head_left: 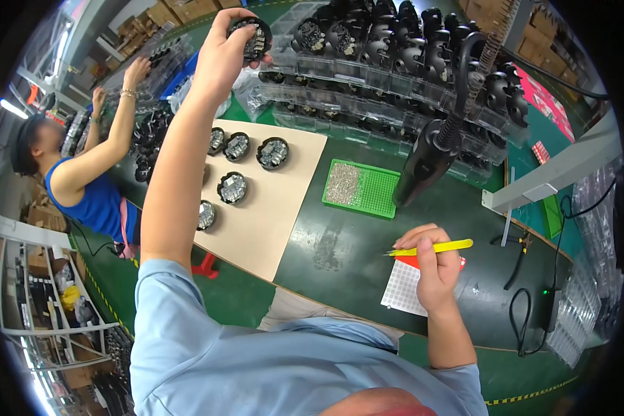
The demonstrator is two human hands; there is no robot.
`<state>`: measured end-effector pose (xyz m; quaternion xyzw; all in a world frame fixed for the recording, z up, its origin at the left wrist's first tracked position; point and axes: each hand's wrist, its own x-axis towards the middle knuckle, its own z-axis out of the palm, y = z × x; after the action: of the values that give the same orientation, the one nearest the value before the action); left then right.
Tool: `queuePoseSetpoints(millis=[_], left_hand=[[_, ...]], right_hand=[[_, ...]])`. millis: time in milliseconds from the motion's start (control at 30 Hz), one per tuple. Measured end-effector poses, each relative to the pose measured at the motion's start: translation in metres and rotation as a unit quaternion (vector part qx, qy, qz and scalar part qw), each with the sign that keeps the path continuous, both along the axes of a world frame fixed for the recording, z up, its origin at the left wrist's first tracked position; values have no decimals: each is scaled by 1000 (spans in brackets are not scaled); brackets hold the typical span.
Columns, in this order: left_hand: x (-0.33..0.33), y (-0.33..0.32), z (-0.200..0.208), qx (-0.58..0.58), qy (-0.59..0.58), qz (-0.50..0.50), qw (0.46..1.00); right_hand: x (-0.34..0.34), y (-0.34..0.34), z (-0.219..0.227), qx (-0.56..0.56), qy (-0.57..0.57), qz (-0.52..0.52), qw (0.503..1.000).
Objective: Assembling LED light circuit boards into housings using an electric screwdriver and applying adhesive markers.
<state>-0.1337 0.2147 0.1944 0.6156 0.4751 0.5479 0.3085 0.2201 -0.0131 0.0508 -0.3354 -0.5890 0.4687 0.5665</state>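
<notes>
My left hand (pixel 223 52) is raised at the far left with its arm stretched out. Its fingers grip a round black housing (pixel 258 40) with silvery parts inside. Below it, several similar round housings (pixel 273 153) lie on a beige board (pixel 284 215). My right hand (pixel 438 270) is closed on yellow tweezers (pixel 452 245), whose fine tip points left. Under that hand lies a white sheet of round grey dots (pixel 403 288) with a red piece at its top edge. A green tray (pixel 381 192) of small metallic parts sits farther back on the dark table.
Clear plastic trays (pixel 388 80) of black shells are stacked along the back. A black screwdriver-like tool (pixel 426 163) hangs over the table below a spring. Cutters (pixel 514 263) and a cable lie at right. At left, a person in blue (pixel 93 180) reaches toward other trays.
</notes>
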Motion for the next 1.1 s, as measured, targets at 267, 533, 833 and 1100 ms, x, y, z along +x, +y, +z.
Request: queuePoseSetpoints(millis=[267,533,833,1100], left_hand=[[8,100,11,-66,-79,-23,994],[38,196,14,-112,-2,-18,994],[74,215,-7,149,254,31,955],[34,229,-9,114,454,38,883]], right_hand=[[2,1,-6,-26,-26,13,999],[5,3,-3,3,-102,4,995],[9,5,-4,3,-144,15,989],[12,5,-5,36,-139,26,989]])
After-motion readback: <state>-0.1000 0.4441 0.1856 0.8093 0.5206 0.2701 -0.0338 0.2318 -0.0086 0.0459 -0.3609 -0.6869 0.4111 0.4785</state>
